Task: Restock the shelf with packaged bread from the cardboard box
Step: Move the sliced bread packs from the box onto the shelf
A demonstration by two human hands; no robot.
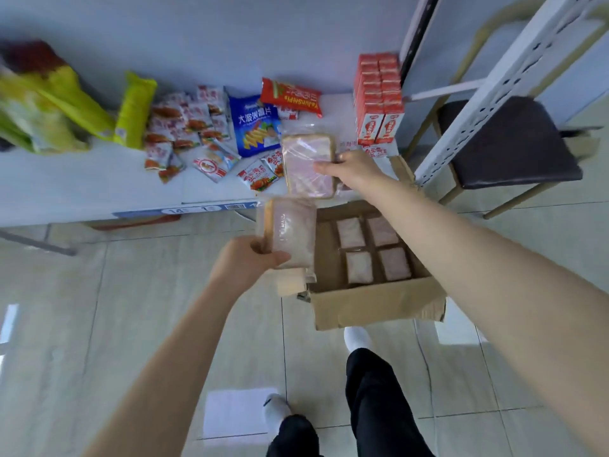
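A person's right hand (pixel 352 169) pinches a bread pack (pixel 308 166) by its edge, fingers on top and thumb at the side, over the white shelf (pixel 82 179), beside a blue snack bag (pixel 255 125) and stacked red cartons (pixel 379 97). The left hand (pixel 245 262) grips a second bread pack (pixel 290 232), thumb curled across its front, just before the shelf's edge, beside the open cardboard box (pixel 372 301) on the floor (four more packs (pixel 351 232) lie inside).

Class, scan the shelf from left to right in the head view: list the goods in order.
Yellow-green plastic bags, upright yellow-green packet, red-and-white sachet pile, blue crisp bag, clear-wrapped bread pack, stacked red-and-white cartons.
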